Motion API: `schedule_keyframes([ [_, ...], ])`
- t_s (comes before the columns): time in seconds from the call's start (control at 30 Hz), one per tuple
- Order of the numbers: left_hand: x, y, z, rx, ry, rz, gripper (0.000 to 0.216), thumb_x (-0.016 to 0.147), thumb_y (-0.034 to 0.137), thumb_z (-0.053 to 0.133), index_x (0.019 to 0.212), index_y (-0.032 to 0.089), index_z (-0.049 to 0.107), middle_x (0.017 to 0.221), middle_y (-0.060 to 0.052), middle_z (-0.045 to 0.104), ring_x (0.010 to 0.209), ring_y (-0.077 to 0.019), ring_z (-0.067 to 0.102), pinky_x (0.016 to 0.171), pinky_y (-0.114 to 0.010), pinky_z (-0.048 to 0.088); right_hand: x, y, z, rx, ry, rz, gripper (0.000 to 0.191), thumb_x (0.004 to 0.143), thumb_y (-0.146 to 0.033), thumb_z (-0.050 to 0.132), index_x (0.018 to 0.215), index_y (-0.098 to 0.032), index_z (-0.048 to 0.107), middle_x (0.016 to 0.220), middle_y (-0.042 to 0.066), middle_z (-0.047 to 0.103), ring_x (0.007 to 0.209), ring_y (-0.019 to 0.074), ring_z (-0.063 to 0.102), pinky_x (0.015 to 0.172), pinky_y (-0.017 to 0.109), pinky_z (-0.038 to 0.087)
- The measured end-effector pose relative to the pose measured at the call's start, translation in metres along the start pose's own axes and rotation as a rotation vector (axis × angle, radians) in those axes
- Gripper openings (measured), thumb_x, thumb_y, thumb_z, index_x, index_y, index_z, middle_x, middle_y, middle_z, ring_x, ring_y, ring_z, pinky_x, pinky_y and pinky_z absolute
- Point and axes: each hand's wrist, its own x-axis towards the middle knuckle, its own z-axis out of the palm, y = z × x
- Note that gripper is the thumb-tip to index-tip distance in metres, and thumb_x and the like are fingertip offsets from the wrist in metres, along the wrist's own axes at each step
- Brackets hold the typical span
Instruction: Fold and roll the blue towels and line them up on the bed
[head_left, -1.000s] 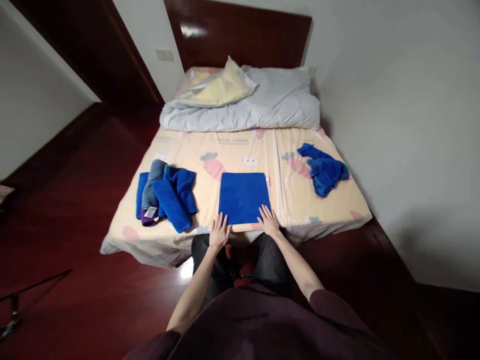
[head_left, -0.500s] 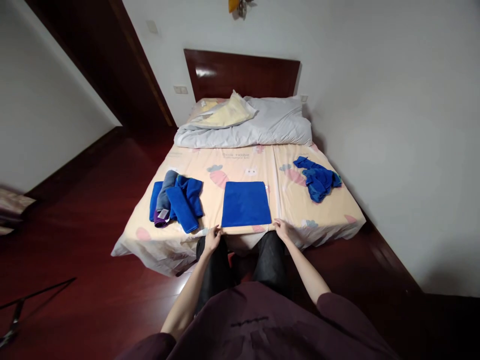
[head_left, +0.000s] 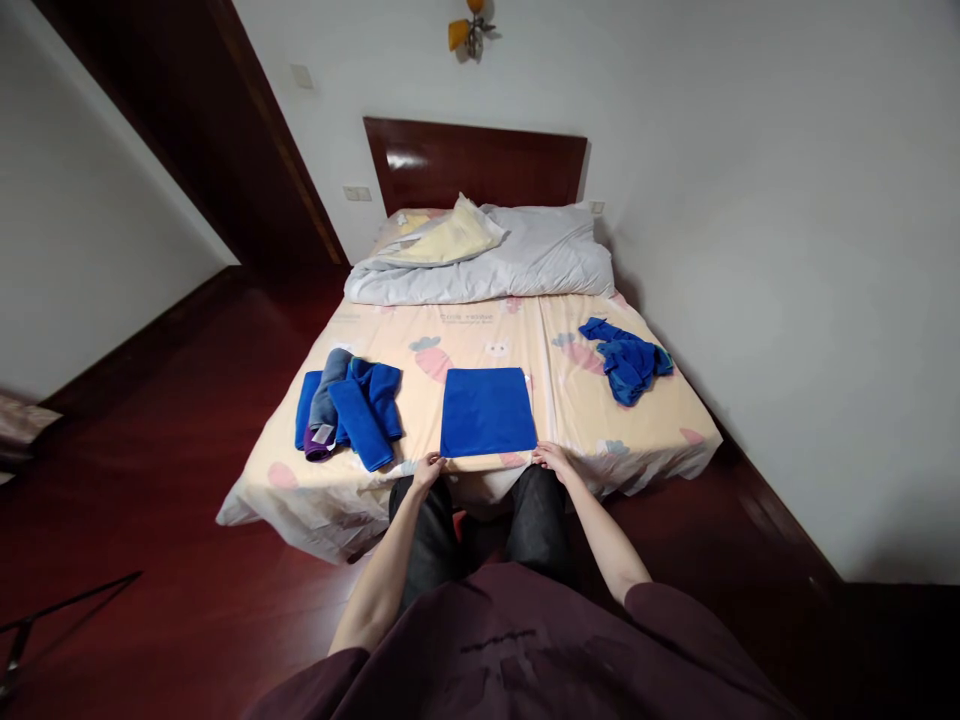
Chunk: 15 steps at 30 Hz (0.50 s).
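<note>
A blue towel point(head_left: 488, 411), folded to a flat square, lies near the foot edge of the bed. My left hand point(head_left: 428, 469) is closed at its near left corner, thumb and fingers pinched together. At the near right corner, my right hand point(head_left: 553, 458) also pinches the edge, fingertips touching the cloth. To the left is a pile of rolled and folded towels: a blue roll point(head_left: 363, 423), a grey-blue roll point(head_left: 330, 388) and a purple one point(head_left: 319, 445) with a white label. A crumpled blue cloth point(head_left: 628, 366) rests on the right side.
The bed point(head_left: 480, 340) has a pale sheet with a carrot print. A grey-white quilt point(head_left: 547, 250) and a yellow pillow or cloth point(head_left: 457, 236) are heaped at the headboard point(head_left: 480, 165). A wall stands along the right; a dark metal bar point(head_left: 67, 602) is at the lower left.
My right hand has moved left onto the towel's near right corner. My left hand stays at the left corner. The view has tilted slightly upward.
</note>
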Motion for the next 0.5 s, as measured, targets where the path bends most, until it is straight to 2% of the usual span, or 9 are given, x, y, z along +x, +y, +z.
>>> schedule_keyframes([
  [0.2, 0.002, 0.0, -0.001, -0.015, -0.02, -0.035, 0.03, 0.079, 0.037, 0.074, 0.1, 0.016, 0.068, 0.093, -0.011, 0.076, 0.087, -0.0244, 0.073, 0.069, -0.03, 0.056, 0.0, -0.001, -0.002, -0.008, -0.029, 0.021, 0.009, 0.096, -0.02, 0.059, 0.099, -0.019, 0.068, 0.093, 0.004, 0.078, 0.065, 0.0082, 0.068, 0.055, 0.014, 0.041],
  [0.5, -0.013, -0.002, -0.01, -0.069, -0.013, -0.015, 0.036, 0.08, 0.051, 0.069, 0.091, 0.016, 0.07, 0.097, -0.012, 0.077, 0.092, -0.0244, 0.073, 0.07, -0.029, 0.056, -0.005, 0.001, -0.002, -0.03, -0.016, -0.014, 0.014, 0.099, -0.025, 0.06, 0.095, -0.017, 0.071, 0.096, 0.007, 0.08, 0.067, 0.0088, 0.07, 0.055, 0.014, 0.042],
])
